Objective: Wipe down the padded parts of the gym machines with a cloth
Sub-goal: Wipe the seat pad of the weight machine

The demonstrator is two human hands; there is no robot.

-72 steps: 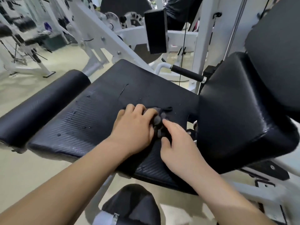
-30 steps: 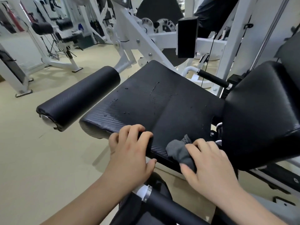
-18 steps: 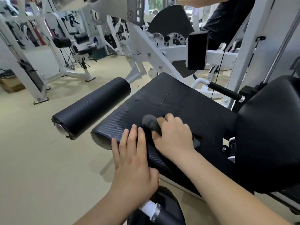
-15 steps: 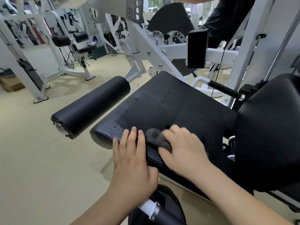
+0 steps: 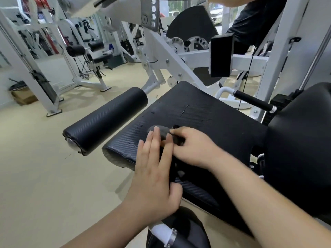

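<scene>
A black textured seat pad [image 5: 206,115] of a gym machine slopes across the middle, with small droplets and a scratch on it. My right hand [image 5: 193,149] presses a dark grey cloth [image 5: 162,130] onto the pad near its front-left corner. My left hand [image 5: 155,174] lies flat beside it, fingers spread, on the pad's near edge, its fingertips touching the cloth. A black roller pad [image 5: 105,120] sticks out to the left of the seat. A smooth black back pad [image 5: 300,145] rises at the right.
White machine frame [image 5: 172,63] and a black block [image 5: 221,56] stand behind the seat. A black handle [image 5: 252,101] juts out at the right rear. Another person stands at the top right. A second roller [image 5: 177,233] lies below my hands. Beige floor [image 5: 44,167] spreads left.
My right hand has slid the cloth up and left across the pad's front part. My left hand has stretched forward, flat, to meet the cloth.
</scene>
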